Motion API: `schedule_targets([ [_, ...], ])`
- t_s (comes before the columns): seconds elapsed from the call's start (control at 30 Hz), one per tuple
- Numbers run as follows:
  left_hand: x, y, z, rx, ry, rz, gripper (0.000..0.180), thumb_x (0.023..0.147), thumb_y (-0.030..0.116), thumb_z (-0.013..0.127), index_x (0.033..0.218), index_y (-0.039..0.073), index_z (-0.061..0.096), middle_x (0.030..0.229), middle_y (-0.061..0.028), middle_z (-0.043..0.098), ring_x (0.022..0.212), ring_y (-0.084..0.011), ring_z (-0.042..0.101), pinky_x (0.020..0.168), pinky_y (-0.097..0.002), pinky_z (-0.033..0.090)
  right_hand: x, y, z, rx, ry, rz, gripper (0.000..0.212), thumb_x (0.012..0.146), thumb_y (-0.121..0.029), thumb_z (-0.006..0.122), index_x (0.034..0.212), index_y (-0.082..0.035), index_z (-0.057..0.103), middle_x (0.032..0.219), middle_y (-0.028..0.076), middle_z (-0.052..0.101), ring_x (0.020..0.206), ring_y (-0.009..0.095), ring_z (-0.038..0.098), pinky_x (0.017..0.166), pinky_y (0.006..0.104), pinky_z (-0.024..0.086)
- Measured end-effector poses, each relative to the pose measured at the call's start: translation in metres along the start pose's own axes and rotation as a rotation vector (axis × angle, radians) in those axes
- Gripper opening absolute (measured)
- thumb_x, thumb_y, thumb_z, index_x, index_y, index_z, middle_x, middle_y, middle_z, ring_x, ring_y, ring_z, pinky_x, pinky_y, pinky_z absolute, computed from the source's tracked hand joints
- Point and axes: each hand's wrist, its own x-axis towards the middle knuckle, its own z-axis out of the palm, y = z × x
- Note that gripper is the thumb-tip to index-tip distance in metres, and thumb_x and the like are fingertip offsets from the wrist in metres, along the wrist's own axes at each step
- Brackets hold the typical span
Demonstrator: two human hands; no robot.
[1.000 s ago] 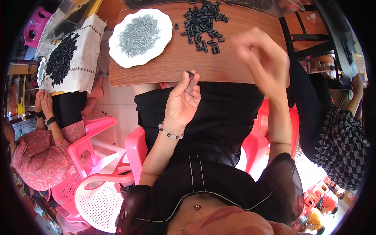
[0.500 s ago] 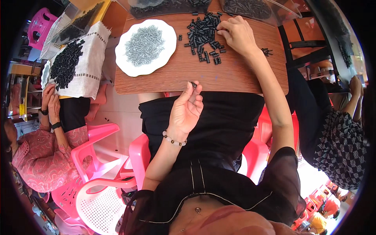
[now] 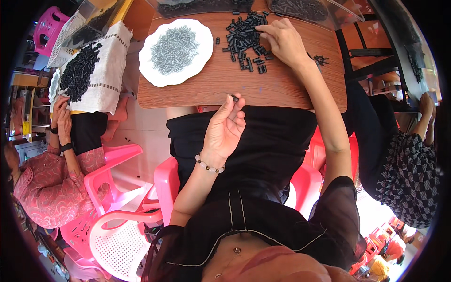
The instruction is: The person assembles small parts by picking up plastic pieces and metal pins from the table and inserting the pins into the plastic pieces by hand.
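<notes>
My left hand [image 3: 224, 129] is palm up at the near edge of the brown table [image 3: 188, 97]. Its thumb and fingertips pinch a small black tubular piece [image 3: 235, 98]. Farther out, my right hand [image 3: 285, 46] reaches to the right side of a heap of short black tubular pieces [image 3: 244, 40]. The fingers there are bent together at the heap, and whatever is between them is hidden. Left of the heap stands a white scalloped plate [image 3: 146, 66] bearing many small metal springs [image 3: 174, 49].
Clear bins of black parts [image 3: 300, 8] line the table's far edge. A small cluster of dark pieces [image 3: 321, 60] lies right of my forearm. At left, a person's hands [image 3: 62, 120] rest by a cloth [image 3: 105, 77] with more black pieces. Pink chairs [image 3: 115, 164] stand nearby.
My right hand's fingertips have shifted slightly left and farther over the heap. My left hand has barely moved and still pinches its black piece. The whole view has shifted a little.
</notes>
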Motion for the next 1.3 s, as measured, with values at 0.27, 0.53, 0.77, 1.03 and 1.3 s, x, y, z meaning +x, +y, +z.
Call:
schedule_targets([
  [0.27, -0.010, -0.004, 0.015, 0.180, -0.017, 0.146, 0.030, 0.093, 0.024, 0.063, 0.114, 0.004, 0.061, 0.097, -0.0027, 0.065, 0.075, -0.0076, 0.059, 0.065, -0.0191, 0.050, -0.031, -0.091, -0.063, 0.919, -0.023, 0.461, 0.015, 0.087, -0.007, 0.067, 0.101, -0.004, 0.071, 0.088, 0.001, 0.068, 0.080, 0.006, 0.058, 0.073, 0.0208, 0.046],
  [0.53, -0.020, -0.012, 0.020, 0.238, -0.092, 0.194, 0.029, 0.094, 0.026, 0.061, 0.112, 0.003, 0.062, 0.093, -0.0006, 0.065, 0.076, -0.0064, 0.058, 0.067, -0.0194, 0.048, -0.078, -0.137, -0.076, 1.369, -0.099, 0.538, 0.018, 0.079, -0.001, 0.075, 0.095, 0.001, 0.069, 0.087, 0.004, 0.067, 0.081, 0.010, 0.062, 0.075, 0.0223, 0.050],
  [0.77, -0.028, -0.017, 0.018, 0.309, -0.142, 0.232, 0.028, 0.094, 0.026, 0.061, 0.112, 0.004, 0.063, 0.090, 0.0021, 0.063, 0.078, -0.0047, 0.055, 0.070, -0.0199, 0.047, -0.090, -0.146, -0.072, 1.300, -0.061, 0.456, 0.014, 0.078, -0.004, 0.076, 0.090, -0.001, 0.069, 0.085, 0.004, 0.067, 0.077, 0.008, 0.059, 0.070, 0.0234, 0.046],
  [1.03, -0.031, -0.020, 0.016, 0.313, -0.152, 0.264, 0.027, 0.094, 0.024, 0.062, 0.111, 0.004, 0.064, 0.090, 0.0023, 0.063, 0.079, -0.0048, 0.055, 0.071, -0.0202, 0.046, -0.092, -0.154, -0.073, 1.230, -0.015, 0.396, 0.013, 0.075, -0.003, 0.078, 0.085, -0.004, 0.069, 0.083, 0.005, 0.067, 0.076, 0.010, 0.057, 0.070, 0.0240, 0.045],
  [1.3, -0.029, -0.022, 0.014, 0.343, -0.160, 0.310, 0.027, 0.093, 0.025, 0.062, 0.110, 0.003, 0.064, 0.090, 0.0019, 0.064, 0.078, -0.0051, 0.054, 0.070, -0.0207, 0.044, -0.093, -0.156, -0.072, 1.251, -0.040, 0.420, 0.014, 0.076, 0.002, 0.076, 0.085, -0.001, 0.066, 0.085, 0.006, 0.066, 0.082, 0.014, 0.057, 0.077, 0.0268, 0.045],
])
